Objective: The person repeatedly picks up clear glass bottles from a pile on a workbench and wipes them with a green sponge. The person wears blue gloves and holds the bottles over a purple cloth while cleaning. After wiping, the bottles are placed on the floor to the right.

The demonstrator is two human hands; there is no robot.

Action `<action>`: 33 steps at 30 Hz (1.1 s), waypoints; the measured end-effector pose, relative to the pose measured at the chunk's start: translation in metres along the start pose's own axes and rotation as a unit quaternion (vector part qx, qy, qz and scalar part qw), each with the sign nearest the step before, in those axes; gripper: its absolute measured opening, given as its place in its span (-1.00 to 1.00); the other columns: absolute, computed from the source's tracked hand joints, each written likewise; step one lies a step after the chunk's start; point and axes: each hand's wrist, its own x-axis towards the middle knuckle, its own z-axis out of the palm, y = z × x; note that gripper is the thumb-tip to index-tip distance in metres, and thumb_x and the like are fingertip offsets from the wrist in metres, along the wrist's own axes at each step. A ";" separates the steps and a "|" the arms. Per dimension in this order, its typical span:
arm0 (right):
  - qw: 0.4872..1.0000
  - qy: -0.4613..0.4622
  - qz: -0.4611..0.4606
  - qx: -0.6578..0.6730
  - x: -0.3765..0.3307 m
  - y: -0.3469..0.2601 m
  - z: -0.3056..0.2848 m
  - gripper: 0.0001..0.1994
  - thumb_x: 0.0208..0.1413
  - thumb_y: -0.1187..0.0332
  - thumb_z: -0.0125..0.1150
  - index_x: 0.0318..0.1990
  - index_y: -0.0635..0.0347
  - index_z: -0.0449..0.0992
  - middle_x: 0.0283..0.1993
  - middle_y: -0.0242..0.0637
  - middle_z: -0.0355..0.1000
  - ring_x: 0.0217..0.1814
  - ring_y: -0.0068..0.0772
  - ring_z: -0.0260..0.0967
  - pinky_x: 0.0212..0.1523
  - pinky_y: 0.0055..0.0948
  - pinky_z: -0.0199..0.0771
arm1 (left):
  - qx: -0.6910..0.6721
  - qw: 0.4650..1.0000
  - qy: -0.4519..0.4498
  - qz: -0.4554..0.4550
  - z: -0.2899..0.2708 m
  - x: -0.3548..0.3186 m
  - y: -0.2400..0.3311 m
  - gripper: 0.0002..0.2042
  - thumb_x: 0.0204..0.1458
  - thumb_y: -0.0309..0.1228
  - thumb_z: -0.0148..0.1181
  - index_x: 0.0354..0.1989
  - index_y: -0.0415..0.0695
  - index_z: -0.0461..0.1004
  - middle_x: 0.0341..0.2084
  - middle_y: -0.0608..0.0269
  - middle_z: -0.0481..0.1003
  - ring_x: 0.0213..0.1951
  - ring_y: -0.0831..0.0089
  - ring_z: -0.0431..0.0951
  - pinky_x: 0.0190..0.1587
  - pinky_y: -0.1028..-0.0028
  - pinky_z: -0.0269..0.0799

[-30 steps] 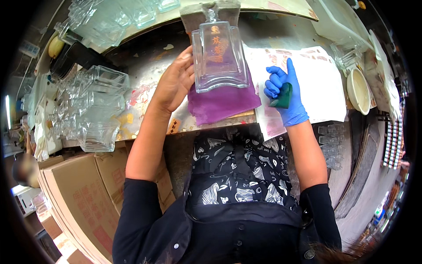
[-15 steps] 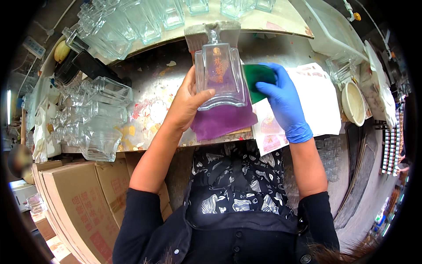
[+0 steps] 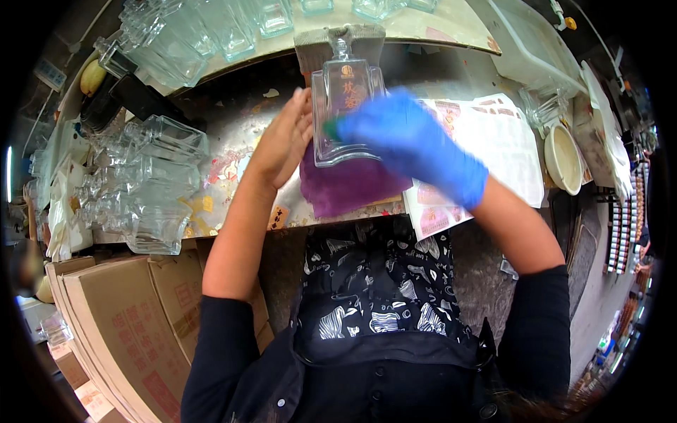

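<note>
A clear glass bottle with orange lettering lies neck away from me, its neck end on a grey padded rest. Under its base end a purple cloth hangs toward the table's front edge. My left hand, bare, is open along the bottle's left side with its fingers stretched out. Over the lower front of the bottle sweeps my right hand in a blue glove, blurred by motion. It grips a flat green scraper, of which only a small part shows.
Several glass bottles lie at the left, and others stand on the raised shelf behind. Printed decal sheets spread to the right, next to a cream bowl and a translucent bin. Cardboard boxes stand at lower left.
My right hand has swung left with the green scraper, from beside the bottle onto its front. My left hand has let go of the bottle and straightened its fingers.
</note>
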 end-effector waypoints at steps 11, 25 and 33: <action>0.573 0.206 0.483 0.629 -0.100 -0.061 -0.047 -0.74 0.25 0.28 0.01 -0.15 0.32 0.49 -0.25 -0.27 0.49 -0.21 -0.48 0.43 -0.11 -0.47 0.45 | 0.035 0.999 -0.002 0.004 0.019 0.034 0.000 -0.58 0.18 -0.13 0.06 0.03 -0.25 0.39 -0.17 0.17 0.47 -0.18 0.43 0.50 -0.09 0.40 0.45; 0.802 0.283 0.507 0.140 -0.321 -0.181 -0.226 -0.73 0.07 0.19 0.31 -0.23 0.21 0.57 -0.37 -0.39 0.45 -0.29 -0.60 0.35 -0.21 -0.53 0.36 | 0.326 0.738 -0.590 -0.026 0.342 -0.012 -0.125 -0.26 0.01 -0.22 0.27 0.31 -0.27 0.10 0.16 0.03 0.28 0.23 0.25 0.25 0.27 0.30 0.12; 0.477 0.322 0.798 -0.177 -0.594 -0.256 -0.142 -0.70 -0.03 0.05 0.29 -0.28 0.05 0.58 -0.35 -0.14 0.55 -0.29 -0.15 0.54 -0.25 -0.28 0.50 | 0.381 0.778 -0.498 -0.028 0.371 -0.016 -0.189 -0.37 0.10 -0.48 0.12 0.36 -0.19 0.05 0.22 -0.02 0.25 0.27 0.21 0.23 0.28 0.26 0.12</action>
